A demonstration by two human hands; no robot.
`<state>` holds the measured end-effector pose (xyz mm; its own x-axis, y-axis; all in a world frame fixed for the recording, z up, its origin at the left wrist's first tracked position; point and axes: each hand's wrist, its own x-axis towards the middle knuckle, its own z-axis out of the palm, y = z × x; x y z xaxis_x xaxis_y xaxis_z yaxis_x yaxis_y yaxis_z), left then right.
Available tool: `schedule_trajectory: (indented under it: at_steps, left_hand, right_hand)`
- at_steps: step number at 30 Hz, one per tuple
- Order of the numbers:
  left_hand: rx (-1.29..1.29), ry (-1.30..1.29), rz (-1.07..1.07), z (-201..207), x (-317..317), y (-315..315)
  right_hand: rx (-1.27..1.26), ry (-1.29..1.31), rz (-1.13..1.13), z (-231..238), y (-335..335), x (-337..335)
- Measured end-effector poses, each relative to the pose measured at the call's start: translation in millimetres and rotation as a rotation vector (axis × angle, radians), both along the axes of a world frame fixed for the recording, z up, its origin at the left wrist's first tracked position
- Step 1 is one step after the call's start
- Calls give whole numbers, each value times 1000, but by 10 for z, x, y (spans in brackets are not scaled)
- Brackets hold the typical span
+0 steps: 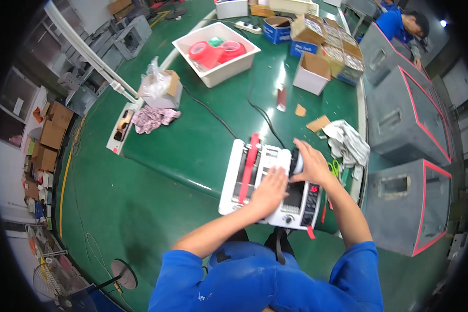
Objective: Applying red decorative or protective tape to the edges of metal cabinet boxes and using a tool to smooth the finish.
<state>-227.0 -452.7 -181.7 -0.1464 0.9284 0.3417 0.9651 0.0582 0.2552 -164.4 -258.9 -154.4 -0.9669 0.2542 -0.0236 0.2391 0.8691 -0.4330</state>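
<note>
Green table (208,114): stretches from the near edge to the far end.
White machine (260,174): at the table's near edge.
Right hand (312,164): thumb and fingers wide apart at the machine's far right; cannot tell whether it grips anything.
Left hand (270,192): laid flat on the machine's middle.
Red strip (249,169): along the machine's left part.

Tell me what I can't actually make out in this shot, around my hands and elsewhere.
All in the head view:
The surface of the white machine under your left hand: covered by that hand.
Whether your right hand grips anything: its fingers and thumb block the contact.
The bottom of the open carton: hidden by its near wall.
What the co-worker handles: too small, partly behind the grey cabinet.
</note>
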Motion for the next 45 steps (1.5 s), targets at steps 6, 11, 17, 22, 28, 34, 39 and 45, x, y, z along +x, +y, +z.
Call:
schedule_trajectory:
  at_steps: [6,11,17,22,28,34,39,45]
  left_hand:
    - [-67,100,-80,-2,-60,-41]
    - [-54,57,-101,-23,-140,-96]
    - [-81,-228,-120,103,-251,-19]
    - [358,-2161,-138,658,-377,-154]
    - [385,-2264,-110,928,-294,-486]
    - [475,-1734,21,621,-722,-627]
    - [401,-1903,-18,375,-1483,-879]
    - [106,-2230,-61,372,-2224,-990]
  right_hand:
    - [77,-61,49,67,-58,-192]
    - [248,-79,196,269,-112,-264]
    - [-51,327,100,718,333,-380]
    - [-571,450,419,1230,-35,-250]
    - [-868,344,394,1102,-886,-92]
    - [-661,497,-21,857,-1403,-445]
    - [-985,384,36,657,-1543,-1023]
    - [-1428,259,-369,432,-1801,-1755]
